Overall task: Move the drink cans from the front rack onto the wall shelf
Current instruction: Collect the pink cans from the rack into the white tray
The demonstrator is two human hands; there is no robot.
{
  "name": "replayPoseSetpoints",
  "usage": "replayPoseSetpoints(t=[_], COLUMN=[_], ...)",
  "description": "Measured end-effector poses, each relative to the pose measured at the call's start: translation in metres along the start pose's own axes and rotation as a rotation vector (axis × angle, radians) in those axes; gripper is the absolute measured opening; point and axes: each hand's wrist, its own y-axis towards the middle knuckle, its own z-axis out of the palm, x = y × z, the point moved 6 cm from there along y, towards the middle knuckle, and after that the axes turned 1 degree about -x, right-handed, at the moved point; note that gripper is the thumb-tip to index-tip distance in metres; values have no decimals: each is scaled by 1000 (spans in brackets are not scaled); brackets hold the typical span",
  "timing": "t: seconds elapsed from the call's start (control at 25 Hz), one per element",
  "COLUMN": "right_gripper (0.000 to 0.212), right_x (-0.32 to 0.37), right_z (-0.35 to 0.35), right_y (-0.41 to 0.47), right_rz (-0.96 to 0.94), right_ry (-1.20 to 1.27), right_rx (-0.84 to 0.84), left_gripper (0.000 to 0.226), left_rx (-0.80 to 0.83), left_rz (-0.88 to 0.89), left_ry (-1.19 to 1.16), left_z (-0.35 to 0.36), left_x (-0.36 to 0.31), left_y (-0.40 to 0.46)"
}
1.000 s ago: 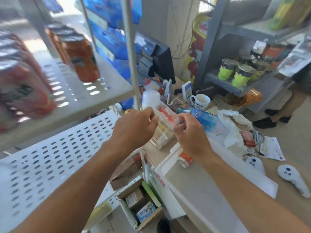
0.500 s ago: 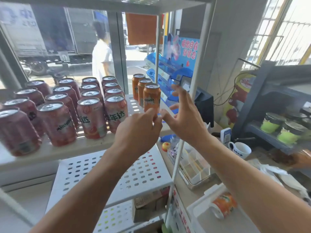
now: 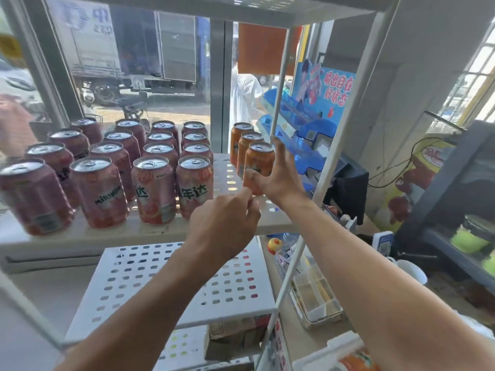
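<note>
My right hand (image 3: pixel 276 175) grips the front orange can (image 3: pixel 259 163), forefinger raised. My left hand (image 3: pixel 227 223) hovers loosely curled, holding nothing. Pink cans (image 3: pixel 152 188) crowd just left; rack post (image 3: pixel 278 84) behind.

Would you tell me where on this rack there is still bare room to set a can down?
A bare strip of the can shelf lies between the pink cans and the orange cans. The perforated shelf below shows bare. The pink block is tightly packed.
</note>
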Motion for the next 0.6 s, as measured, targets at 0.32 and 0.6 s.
replayPoseSetpoints(t=[0.32,0.6], right_gripper=[64,61], right_x=[2,23], right_z=[7,-34], right_y=[-4,-91], right_rz=[-53,-26], right_ry=[115,307], right_rx=[-68,-119], left_gripper=[28,28], left_rx=[5,-27], left_rz=[-50,4], left_ry=[21,-16], left_z=[-2,-13], left_x=[14,26], left_y=[5,-3])
